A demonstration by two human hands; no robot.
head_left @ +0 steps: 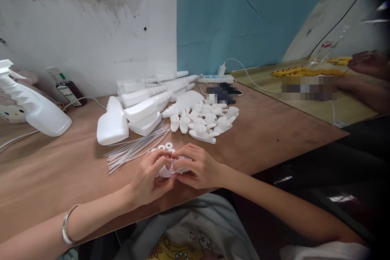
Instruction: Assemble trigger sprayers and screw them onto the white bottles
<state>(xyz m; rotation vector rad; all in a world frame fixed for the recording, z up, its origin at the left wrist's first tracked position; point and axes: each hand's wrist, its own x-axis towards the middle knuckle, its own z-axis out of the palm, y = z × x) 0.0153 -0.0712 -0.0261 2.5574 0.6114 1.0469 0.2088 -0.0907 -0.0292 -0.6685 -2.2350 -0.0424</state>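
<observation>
My left hand (150, 176) and my right hand (198, 167) meet near the table's front edge, fingers curled round one small white plastic sprayer part (170, 169) held between them. Just behind the hands lie a few small white rings (165, 146) and a bundle of thin clear tubes (137, 148). Further back sits a heap of white caps and nozzle pieces (209, 120), and beside it a pile of white spray-bottle bodies (143, 103). A silver bangle (65, 225) is on my left wrist.
A white spray bottle (33, 105) lies at the far left of the brown wooden table (274, 130), near a dark glass bottle (67, 89). A power strip (215, 78) with cables sits by the wall. Another person's hand (367, 63) is at the far right, by yellow pieces.
</observation>
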